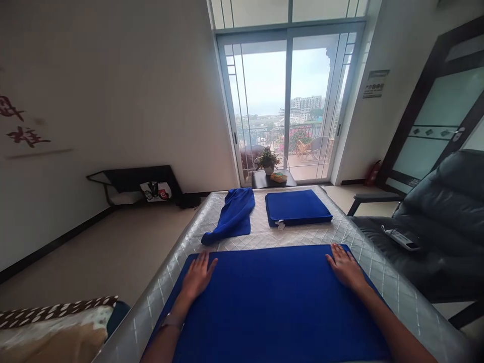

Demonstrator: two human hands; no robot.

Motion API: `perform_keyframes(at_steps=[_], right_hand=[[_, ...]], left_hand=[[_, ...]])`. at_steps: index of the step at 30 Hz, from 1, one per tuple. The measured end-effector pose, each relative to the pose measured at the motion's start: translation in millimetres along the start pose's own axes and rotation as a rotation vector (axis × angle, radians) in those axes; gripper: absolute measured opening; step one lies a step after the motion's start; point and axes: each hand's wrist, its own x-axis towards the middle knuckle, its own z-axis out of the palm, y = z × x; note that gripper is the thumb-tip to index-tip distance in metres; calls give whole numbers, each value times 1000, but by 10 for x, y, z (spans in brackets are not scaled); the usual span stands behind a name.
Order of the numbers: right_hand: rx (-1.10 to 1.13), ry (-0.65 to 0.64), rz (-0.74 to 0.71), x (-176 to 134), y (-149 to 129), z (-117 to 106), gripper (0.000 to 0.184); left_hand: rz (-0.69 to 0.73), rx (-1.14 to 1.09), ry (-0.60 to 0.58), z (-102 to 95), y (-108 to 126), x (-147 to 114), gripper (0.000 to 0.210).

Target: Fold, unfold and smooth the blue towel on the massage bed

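Observation:
A flat blue cloth [272, 302] lies spread across the near part of the mattress [260, 238], its lower end running out of view. My left hand [197, 275] rests on its far left corner, palm down with the fingers stretched out. On the far right corner lies my right hand [345, 266], also flat with fingers extended. Beyond the cloth, a stack of folded blue cloths [297, 205] with a small white tag sits at the right. To its left is a loose, crumpled blue cloth [235, 216].
A dark armchair [442, 217] holding a white device [401, 238] stands at the right. Past the mattress are a small table [260, 180] with a potted plant [268, 164] and a glass sliding door [260, 101]. A black bench [124, 176] and bedding [53, 327] are left.

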Motion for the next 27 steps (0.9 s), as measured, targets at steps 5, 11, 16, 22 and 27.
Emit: perform_keyframes(at_steps=[5, 11, 16, 22, 27], right_hand=[[-19, 8, 47, 58, 682, 123, 73], [-11, 18, 79, 37, 549, 80, 70], [-18, 36, 96, 8, 495, -10, 67], [-99, 35, 102, -53, 182, -259, 64], [-2, 59, -187, -177, -931, -327, 61]], left_hand=[[-163, 35, 60, 65, -759, 5, 79], [-203, 21, 41, -2, -640, -42, 87], [-189, 60, 16, -96, -584, -28, 90], [-283, 111, 46, -199, -325, 112, 103], [88, -28, 62, -125, 886, 169, 88]])
